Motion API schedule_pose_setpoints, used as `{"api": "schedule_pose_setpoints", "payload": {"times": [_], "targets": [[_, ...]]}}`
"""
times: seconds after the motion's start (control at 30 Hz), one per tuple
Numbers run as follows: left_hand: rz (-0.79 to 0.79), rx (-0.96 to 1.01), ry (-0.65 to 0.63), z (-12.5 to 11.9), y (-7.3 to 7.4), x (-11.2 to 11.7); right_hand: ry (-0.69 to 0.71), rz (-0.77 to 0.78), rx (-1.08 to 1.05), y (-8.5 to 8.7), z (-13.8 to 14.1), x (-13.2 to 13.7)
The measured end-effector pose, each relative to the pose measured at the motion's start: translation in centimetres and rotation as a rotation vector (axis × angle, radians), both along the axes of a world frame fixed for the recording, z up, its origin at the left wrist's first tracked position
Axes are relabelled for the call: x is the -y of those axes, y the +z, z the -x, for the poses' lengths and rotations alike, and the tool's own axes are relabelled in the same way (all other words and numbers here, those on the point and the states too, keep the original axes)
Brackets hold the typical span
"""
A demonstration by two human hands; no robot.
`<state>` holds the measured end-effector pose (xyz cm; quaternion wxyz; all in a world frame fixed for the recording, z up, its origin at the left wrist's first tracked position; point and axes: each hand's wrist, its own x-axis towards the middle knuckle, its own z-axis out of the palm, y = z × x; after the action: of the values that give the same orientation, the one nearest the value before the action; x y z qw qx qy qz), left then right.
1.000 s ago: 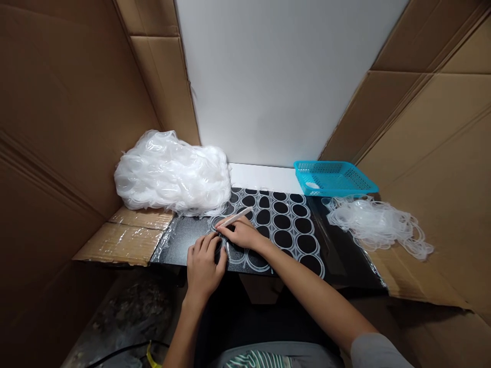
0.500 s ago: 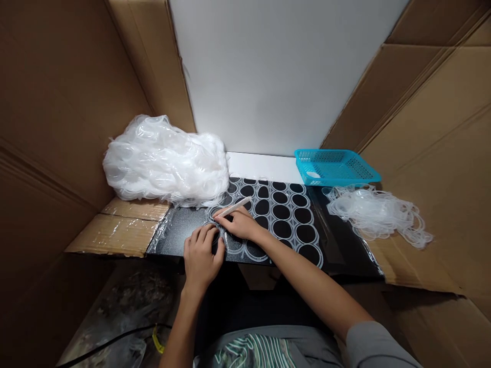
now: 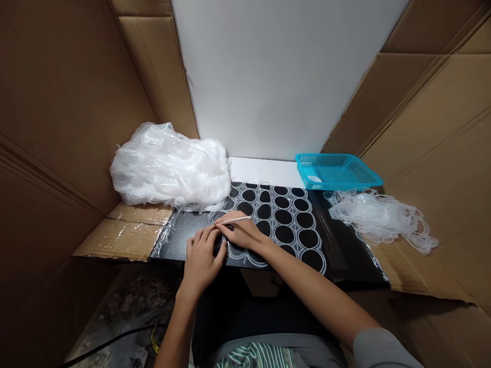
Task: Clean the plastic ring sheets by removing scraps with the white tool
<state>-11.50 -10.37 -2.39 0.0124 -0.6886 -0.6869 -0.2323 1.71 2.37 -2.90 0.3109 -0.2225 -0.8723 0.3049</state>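
Note:
My right hand [image 3: 241,232] is closed round a slim white pen-like tool [image 3: 238,220]. Its tip is at the left edge of a translucent sheet of joined rings [image 3: 273,226], laid over the black work surface [image 3: 180,230]. Right beside it, my left hand [image 3: 203,255] rests on the sheet's near left corner, thumb apart from the slightly bent fingers. Black surface shows through the round openings. What lies under the fingertips is partly hidden.
A big heap of clear plastic film rings [image 3: 172,168] stands at the back left. A blue plastic basket [image 3: 339,171] with a small white piece inside sits at the back right, before a loose pile of thin ring scraps [image 3: 378,214]. Cardboard walls [image 3: 429,133] enclose both sides.
The tool in my right hand has tilted lower, its back end dropping toward the sheet. My left hand stays almost in place. The whole view has shifted slightly.

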Motion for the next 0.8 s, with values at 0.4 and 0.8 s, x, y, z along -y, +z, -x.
{"api": "schedule_pose_setpoints", "payload": {"times": [0.4,0.8], "targets": [[-0.038,-0.079,0.011,0.2,-0.7,0.2,-0.045,0.073,-0.010,0.4,0.3,0.1],[-0.156,-0.005,0.066,0.1,-1.2,0.5,-0.112,-0.360,0.321,3.0,0.3,-1.3]]}}
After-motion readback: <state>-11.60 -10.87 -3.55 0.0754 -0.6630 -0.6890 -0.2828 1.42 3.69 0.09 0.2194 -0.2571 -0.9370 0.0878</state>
